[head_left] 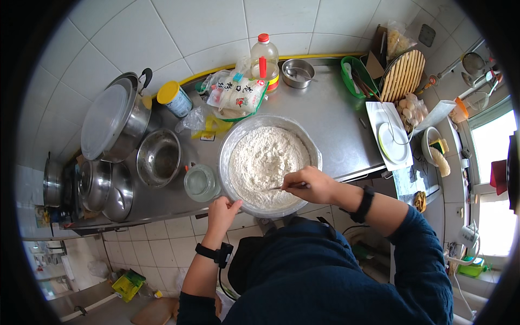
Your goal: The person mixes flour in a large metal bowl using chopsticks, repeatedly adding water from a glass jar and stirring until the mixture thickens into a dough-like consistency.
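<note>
A large metal basin (314,152) full of lumpy white flour (264,158) sits at the front edge of the counter. My right hand (310,185) grips a thin utensil (275,188) over the basin's near right side; its far end dips into the flour, so I cannot tell its kind. With thumb and fingers my left hand (224,211) pinches the basin's near left rim. Just left of the basin stands a glass jar (200,183) that looks to hold clear liquid.
Behind the basin lie a bag of noodles (241,97) and an oil bottle (264,61). A small steel bowl (298,74) stands near the wall. Leftward are an empty steel bowl (158,158), a yellow-lidded can (174,98) and a big pot (134,122). White plates (393,140) sit at right.
</note>
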Available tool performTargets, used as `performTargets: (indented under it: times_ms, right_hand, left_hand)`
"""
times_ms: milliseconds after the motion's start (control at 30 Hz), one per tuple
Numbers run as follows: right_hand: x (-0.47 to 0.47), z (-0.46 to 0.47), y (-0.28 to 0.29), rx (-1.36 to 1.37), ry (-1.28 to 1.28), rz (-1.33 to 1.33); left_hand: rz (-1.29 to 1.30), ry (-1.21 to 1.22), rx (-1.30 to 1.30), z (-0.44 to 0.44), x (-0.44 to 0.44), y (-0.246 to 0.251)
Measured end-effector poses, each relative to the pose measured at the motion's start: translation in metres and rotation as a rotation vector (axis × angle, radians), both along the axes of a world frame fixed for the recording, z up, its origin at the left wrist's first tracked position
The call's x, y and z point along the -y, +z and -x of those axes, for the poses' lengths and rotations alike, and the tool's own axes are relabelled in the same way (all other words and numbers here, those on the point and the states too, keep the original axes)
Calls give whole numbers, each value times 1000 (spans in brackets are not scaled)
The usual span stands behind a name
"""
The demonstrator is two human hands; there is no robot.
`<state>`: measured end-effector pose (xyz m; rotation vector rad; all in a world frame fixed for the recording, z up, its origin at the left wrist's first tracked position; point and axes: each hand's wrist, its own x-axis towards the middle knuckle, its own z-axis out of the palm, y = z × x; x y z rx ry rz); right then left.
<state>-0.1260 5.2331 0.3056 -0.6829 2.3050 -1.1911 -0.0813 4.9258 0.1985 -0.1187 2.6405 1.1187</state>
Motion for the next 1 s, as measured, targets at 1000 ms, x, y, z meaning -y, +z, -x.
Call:
performTargets:
  times_ms: [1000]
  right_hand:
    - [32,-9,-18,-158,-76,71]
  left_hand:
    - [-2,22,35,-2,-1,3]
